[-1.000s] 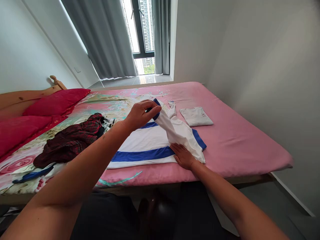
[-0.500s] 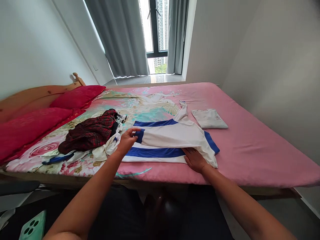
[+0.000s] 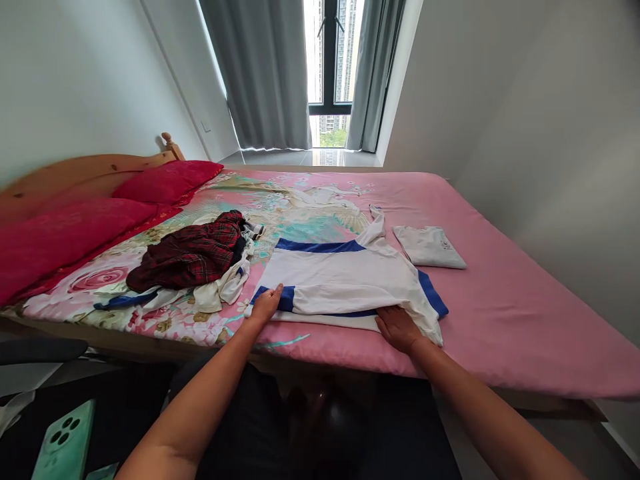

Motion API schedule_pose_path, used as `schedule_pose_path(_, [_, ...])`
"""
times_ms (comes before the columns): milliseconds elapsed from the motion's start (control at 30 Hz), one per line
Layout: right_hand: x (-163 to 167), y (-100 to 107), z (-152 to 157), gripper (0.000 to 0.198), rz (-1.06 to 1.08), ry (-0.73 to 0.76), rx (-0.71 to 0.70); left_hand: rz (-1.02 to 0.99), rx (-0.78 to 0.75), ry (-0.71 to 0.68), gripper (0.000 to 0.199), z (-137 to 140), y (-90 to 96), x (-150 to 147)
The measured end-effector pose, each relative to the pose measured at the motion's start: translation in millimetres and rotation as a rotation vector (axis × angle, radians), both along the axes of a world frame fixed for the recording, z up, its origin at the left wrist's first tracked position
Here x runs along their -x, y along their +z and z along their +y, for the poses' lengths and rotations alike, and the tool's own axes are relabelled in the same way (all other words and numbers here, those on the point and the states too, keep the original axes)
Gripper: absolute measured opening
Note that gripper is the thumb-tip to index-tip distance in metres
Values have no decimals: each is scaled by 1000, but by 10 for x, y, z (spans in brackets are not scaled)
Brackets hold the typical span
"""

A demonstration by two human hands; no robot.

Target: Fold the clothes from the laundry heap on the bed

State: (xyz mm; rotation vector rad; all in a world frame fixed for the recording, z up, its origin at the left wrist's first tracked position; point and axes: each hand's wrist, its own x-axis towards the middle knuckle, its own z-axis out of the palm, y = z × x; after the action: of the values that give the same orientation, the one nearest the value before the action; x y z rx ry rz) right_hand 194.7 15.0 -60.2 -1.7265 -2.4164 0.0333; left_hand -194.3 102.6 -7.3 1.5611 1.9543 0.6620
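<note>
Shirt (image 3: 345,283) lies crosswise, collar pointing right.

Shirt (image 3: 345,280): was white with royal-blue bands and a blue sleeve cuff.
Folded top (image 3: 429,245): was pale grey-white with a small reddish mark.
Plaid garment (image 3: 193,253): was dark red and black tartan.
Bed sheet (image 3: 500,300): was plain pink on one side, and printed with roses, teal leaves and a white bird on the other.
Pillows (image 3: 100,213): were deep red.
Headboard (image 3: 75,175): was light honey wood.
Curtains (image 3: 265,73): were grey.
Phone (image 3: 63,443): was mint green.
</note>
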Motion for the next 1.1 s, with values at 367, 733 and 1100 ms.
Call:
schedule_pose_path(367, [23,97,41,44,-27,0,22,-214,169,-199,39,-30,129,-137])
schedule_pose_path(733, [89,253,-198,38,-26,23,23,-589,-32,-101,46,135,438,39])
schedule_pose_path(1100, [-19,193,-528,43,-5,-87,-22,-490,228,-103,42,14,159,183])
